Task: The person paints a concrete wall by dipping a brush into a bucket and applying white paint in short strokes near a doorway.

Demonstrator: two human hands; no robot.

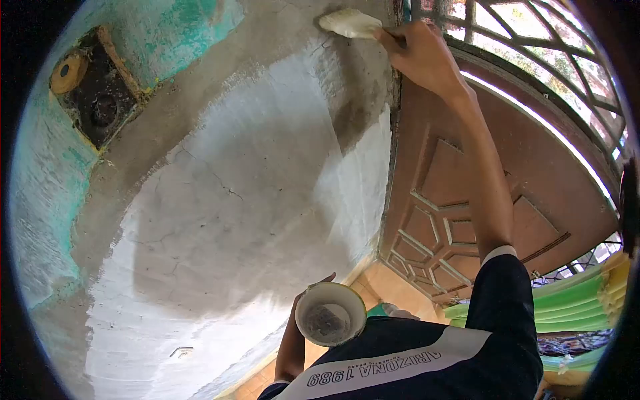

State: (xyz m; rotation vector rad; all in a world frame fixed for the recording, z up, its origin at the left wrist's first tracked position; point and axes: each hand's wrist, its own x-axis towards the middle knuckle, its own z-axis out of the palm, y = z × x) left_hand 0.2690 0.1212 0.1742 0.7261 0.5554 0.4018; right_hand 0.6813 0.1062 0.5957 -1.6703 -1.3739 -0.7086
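At the top of the head view my right hand is closed around the handle of a paintbrush. Its wide, pale bristles are coated in white and lie against the grey wall strip near the door frame. Low in the middle, my left hand grips a small white bucket from its left side, close to my chest. Most of that hand is hidden behind the bucket. Inside the bucket is some greyish-white liquid. White coating covers a large part of the wall, with bare grey around it.
An open electrical box with a round fitting sits in the wall at upper left, amid old green paint. To the right stand a brown panelled door and a metal window grille. Green and yellow cloth hangs at lower right.
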